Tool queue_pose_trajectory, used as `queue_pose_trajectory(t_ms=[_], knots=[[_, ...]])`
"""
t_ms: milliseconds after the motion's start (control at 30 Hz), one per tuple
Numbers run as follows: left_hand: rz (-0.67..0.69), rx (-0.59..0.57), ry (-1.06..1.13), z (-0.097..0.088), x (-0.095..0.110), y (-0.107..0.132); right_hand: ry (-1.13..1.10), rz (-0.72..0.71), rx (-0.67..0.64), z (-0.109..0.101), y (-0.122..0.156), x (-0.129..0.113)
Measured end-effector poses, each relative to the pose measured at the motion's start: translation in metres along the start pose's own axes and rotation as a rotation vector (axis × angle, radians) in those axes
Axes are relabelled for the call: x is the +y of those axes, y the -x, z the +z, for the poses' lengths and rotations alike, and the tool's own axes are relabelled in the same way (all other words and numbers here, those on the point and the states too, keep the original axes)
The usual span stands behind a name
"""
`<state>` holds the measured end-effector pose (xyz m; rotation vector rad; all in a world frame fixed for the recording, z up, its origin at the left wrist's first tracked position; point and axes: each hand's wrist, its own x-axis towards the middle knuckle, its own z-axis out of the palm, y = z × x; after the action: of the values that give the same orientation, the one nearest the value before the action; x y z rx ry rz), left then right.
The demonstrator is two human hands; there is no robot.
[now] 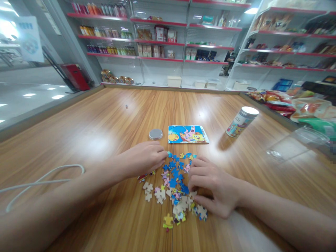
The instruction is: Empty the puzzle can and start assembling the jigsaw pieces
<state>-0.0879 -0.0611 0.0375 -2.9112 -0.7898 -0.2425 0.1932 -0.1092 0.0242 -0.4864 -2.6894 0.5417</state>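
A loose pile of jigsaw puzzle pieces [173, 182] lies on the wooden table between my hands, some blue and printed side up, others showing bare backs. My left hand [148, 157] is at the pile's upper left, its fingers closed at a light-blue puzzle piece [169, 154]. At the right side of the pile, my right hand [215, 183] rests with its fingers bent and the thumb apart from them, touching the pieces. A yellow piece [168, 221] sits nearest to me. Beyond the pile lies a cartoon picture sheet [187, 134].
A round metal lid [155, 134] lies left of the picture sheet. To the right stands a printed cylindrical can [241, 122], with a clear plastic container [294, 143] farther right. A white cable [49, 180] loops at left. Snack bags [283, 101] and stocked shelves [160, 42] border the table.
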Motion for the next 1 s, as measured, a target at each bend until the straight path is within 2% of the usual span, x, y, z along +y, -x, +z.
queue_pose_trajectory(t_ms=[100, 167, 267, 333, 467, 600, 833, 1000], knots=[[0.016, 0.227, 0.075, 0.006, 0.013, 0.001, 0.017, 0.017, 0.006, 0.0, 0.002, 0.002], [0.13, 0.296, 0.221, 0.007, 0.025, 0.001, 0.021, 0.025, 0.014, -0.001, 0.003, 0.003], [0.293, 0.235, 0.373, 0.006, 0.037, 0.001, 0.003, 0.015, 0.032, 0.0, 0.005, 0.004], [0.343, 0.182, 0.419, 0.006, 0.039, 0.001, 0.002, 0.007, 0.076, 0.001, 0.005, 0.006], [0.36, 0.189, 0.458, 0.007, 0.037, 0.001, 0.127, 0.008, 0.201, 0.004, 0.002, 0.009], [0.379, 0.232, 0.466, 0.008, 0.037, 0.001, 0.232, -0.056, 0.239, 0.006, 0.002, 0.008], [0.391, 0.159, 0.486, 0.009, 0.042, 0.001, 0.239, -0.102, 0.142, 0.009, 0.0, 0.005], [0.387, 0.198, 0.484, 0.012, 0.042, 0.0, 0.187, -0.152, 0.092, 0.007, -0.002, 0.0]])
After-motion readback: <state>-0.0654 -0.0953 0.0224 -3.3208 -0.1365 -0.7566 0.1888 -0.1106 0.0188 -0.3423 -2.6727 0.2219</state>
